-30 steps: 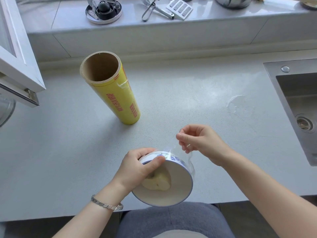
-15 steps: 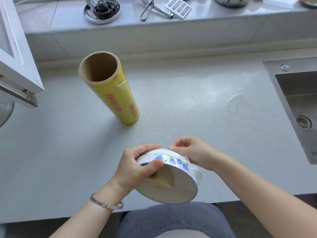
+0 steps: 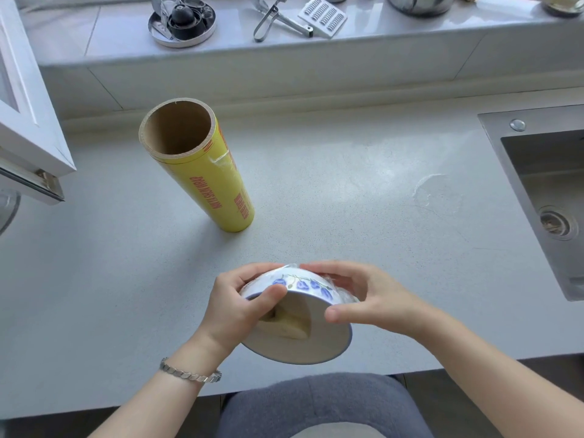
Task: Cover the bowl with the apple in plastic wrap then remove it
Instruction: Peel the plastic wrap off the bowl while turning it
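A white bowl with a blue flower pattern is held tilted toward me above the counter's front edge, its mouth facing me. A pale apple piece lies inside. My left hand grips the bowl's left rim, thumb on the rim. My right hand wraps around the bowl's far and right side, where crinkled plastic wrap clings under the fingers. The yellow plastic wrap roll stands upright on the counter, behind and left of the bowl.
A steel sink is set into the counter at the right. A raised ledge behind holds a round metal tray, tongs, a grater and a pot. A white window frame juts in at left.
My right hand, which pinched a strip of wrap above the bowl, has come down onto the bowl's far side. The bowl has tilted further toward me.
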A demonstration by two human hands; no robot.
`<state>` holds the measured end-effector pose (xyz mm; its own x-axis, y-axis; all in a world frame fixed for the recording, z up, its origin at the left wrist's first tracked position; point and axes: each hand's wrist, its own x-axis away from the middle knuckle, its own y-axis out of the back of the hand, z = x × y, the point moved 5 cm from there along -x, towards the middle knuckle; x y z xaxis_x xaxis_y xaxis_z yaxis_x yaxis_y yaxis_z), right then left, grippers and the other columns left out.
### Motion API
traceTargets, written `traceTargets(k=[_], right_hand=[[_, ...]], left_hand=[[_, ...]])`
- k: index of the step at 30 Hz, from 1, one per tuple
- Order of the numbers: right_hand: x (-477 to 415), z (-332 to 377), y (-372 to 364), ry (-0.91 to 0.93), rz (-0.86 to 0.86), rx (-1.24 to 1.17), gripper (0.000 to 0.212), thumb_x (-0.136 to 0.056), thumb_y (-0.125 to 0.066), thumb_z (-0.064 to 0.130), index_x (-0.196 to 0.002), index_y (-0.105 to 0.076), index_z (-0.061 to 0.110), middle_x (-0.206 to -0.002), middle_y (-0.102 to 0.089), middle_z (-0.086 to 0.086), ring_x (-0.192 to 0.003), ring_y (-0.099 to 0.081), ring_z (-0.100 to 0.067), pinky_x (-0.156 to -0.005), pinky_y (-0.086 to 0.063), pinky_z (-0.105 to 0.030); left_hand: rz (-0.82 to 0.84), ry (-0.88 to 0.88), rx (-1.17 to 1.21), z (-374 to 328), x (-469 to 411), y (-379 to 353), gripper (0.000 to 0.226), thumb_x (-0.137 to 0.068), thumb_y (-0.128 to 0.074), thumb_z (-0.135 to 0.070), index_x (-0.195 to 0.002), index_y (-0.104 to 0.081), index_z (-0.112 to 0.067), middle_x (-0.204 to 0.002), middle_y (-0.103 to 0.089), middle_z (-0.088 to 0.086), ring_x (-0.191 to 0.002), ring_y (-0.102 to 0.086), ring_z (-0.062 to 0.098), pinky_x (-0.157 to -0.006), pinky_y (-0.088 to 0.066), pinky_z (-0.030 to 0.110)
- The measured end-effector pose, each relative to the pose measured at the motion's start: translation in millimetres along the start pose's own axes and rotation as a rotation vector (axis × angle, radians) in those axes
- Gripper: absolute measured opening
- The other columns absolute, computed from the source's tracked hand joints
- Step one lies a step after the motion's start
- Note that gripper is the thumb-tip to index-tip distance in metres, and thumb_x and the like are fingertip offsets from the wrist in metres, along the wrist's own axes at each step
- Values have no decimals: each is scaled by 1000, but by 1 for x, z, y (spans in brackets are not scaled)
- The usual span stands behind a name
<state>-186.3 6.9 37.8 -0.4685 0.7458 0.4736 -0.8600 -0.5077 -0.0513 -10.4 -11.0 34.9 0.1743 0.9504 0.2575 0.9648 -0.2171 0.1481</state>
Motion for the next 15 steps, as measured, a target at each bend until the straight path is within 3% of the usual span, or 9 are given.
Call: traceTargets(k=[5,8,12,15], right_hand=[[-1,-6,-3,-6,-17,-44,58,-51,-75,40,-107,-57,42,-106,-64,17,-94,-60,8,-77,-47,-12],[-2,-9,-1,8,-63,-69,53,-50,-73,42,-102,-61,38,-97,-69,15,-87,-63,4,-74,-47,-12],[-5,-14,3,1,-136,-54,45,-49,-70,46,-92,-67,33,-88,-71,11,-79,-63,3,-70,-48,-11],[-9,-15,3,-56,-139,-14,59,-45,-73,45,-101,-56,34,-85,-73,8,-75,-65,-1,-70,-49,-17]], left_hand=[[8,-16,5,4,0,-3,35,-52,-64,-51,-80,-70,-32,-79,-73,-19,-74,-65,-2,-65,-48,11],[42,41,10,9,-1,-6,45,-52,-62,-54,-92,-65,-34,-83,-74,-17,-80,-66,-1,-70,-49,12],[318,74,-148,3,-7,-13,43,-67,-48,-62,-109,-49,-63,-122,-57,-19,-109,-57,-2,-94,-43,18],[453,43,-374,-5,-12,-18,57,-67,-40,-69,-120,-48,-51,-127,-51,-25,-115,-47,-11,-100,-34,12]])
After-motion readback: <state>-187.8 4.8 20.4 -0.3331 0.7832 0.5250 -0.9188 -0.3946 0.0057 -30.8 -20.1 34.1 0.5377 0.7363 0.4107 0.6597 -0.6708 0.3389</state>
